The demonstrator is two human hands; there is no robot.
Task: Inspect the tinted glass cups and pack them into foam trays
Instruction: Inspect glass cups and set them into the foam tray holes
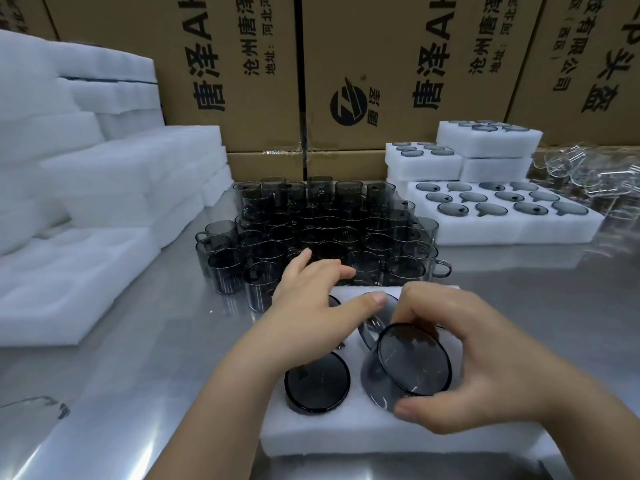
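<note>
Right hand: I see the right hand [485, 362] gripping a tinted cup [412, 362], with its fingers [426, 299] curled over the far side and the thumb under the near side.
Held cup: it is tilted with its base turned towards the camera, over the near-right pocket of the foam tray [346, 434].
Left hand: the left hand [311, 306] is spread palm down over the tray's far-left part, fingers relaxed and holding nothing, thumb reaching towards the held cup.
Foam tray: it lies at the near edge of the worktop [156, 358], about midway along it.
Seated cup: a second cup [317, 384] sits base up in the near-left pocket.
Third cup: a third cup [370, 332] shows partly between the hands, and I cannot tell how it sits.
Loose cups: a dense cluster of loose cups [329, 230] stands upright mid-worktop, towards the far edge.
Packed trays: the packed trays [502, 220] sit at the far right corner, with smaller ones stacked behind.
Empty trays: the empty foam trays [69, 271] are piled along the left edge.
Backdrop: printed cardboard boxes [381, 64] stand along the far edge, and clear glassware [588, 174] lies at the far right.
</note>
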